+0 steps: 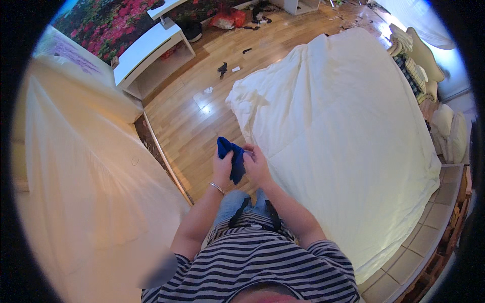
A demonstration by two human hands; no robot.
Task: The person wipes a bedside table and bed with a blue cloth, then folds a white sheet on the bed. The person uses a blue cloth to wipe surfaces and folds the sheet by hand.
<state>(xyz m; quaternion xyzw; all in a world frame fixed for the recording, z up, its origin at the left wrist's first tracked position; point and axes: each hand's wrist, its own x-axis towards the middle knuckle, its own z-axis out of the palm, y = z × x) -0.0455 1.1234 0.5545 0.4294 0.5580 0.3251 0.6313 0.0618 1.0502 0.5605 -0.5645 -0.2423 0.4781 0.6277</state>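
Observation:
A small dark blue cloth [237,164] is held up in front of my waist, bunched between both hands. My left hand [223,165] is closed round its left side, and a fold of the cloth stands up above the fingers. My right hand [256,165] pinches the cloth's right edge, where a paler bit shows at the fingertips. The lower end of the cloth hangs loose between the hands. What kind of cloth piece it is cannot be made out.
To my right a bed lies under a white cover [343,136]. A pale curtain [86,166] hangs at the left. Ahead are a white desk [146,55], small dark items [222,69] on the wooden floor [187,118], and a red bag [228,19]. An armchair [422,65] stands far right.

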